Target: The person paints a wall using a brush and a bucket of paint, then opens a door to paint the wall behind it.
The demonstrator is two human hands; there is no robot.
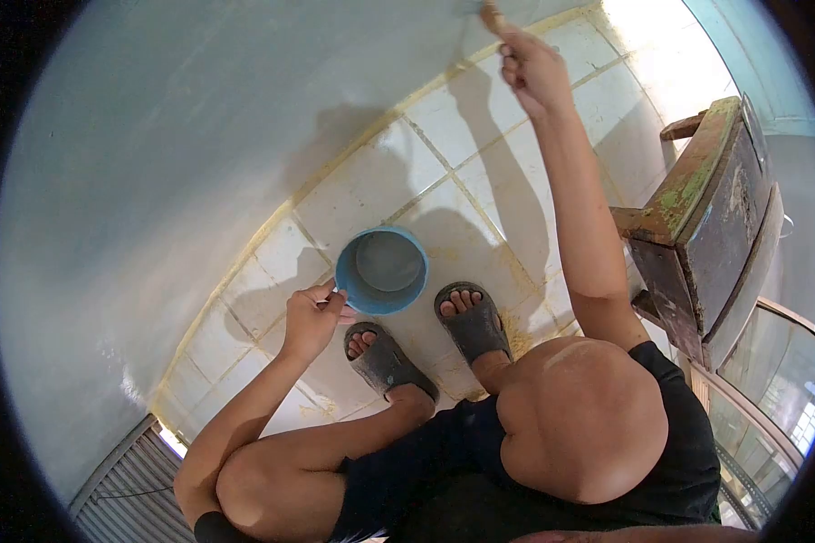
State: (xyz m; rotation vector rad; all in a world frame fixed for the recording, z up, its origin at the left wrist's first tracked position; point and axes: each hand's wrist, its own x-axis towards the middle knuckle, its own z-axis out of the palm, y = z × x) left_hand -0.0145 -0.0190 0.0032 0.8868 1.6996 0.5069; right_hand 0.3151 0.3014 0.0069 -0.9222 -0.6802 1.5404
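Observation:
My left hand [313, 319] is closed on the near-left rim of a round blue bucket [347, 283]. Pale grey-blue liquid [389, 262] shows inside the bucket, which stands on the tiles just ahead of my feet. With the arm stretched far forward, my right hand [536, 72] grips the wooden handle of a paintbrush [492, 16]. The brush's far end is up against the lower part of the grey-blue wall [244, 100], near the top edge of the view, and its bristles are hard to make out.
White floor tiles [353, 199] meet the wall along a yellowish edge. A worn wooden piece of furniture [724, 217] with peeling green paint stands close to my right arm. My sandals [474, 330] are near the bucket. Grey slatted panel [136, 480] lies at lower left.

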